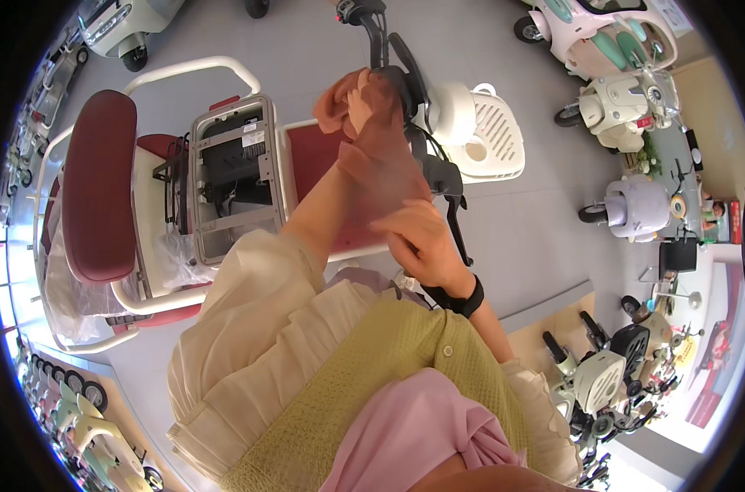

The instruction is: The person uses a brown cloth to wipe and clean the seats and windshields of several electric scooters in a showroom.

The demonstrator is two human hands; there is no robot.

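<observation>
My left hand (358, 108) is closed on a reddish-brown cloth (385, 135), up by the black handlebar (407, 88) of a red and cream scooter. The cloth hangs over the scooter's red floorboard (313, 160), and its lower edge is blurred. Close below that edge is my right hand (428, 246), its fingers loosely bent and apart, with nothing visible in them. A black band (471, 299) circles the right wrist. Beside the right hand, a black brake lever (456, 230) points down toward me.
Left of the floorboard is an open metal-framed compartment (235, 172) with black parts inside, then a dark red seat (102, 184) and white tube rails (196, 64). A white slotted basket (497, 135) sits beyond the handlebar. Other scooters, such as a lilac one (639, 207), stand around.
</observation>
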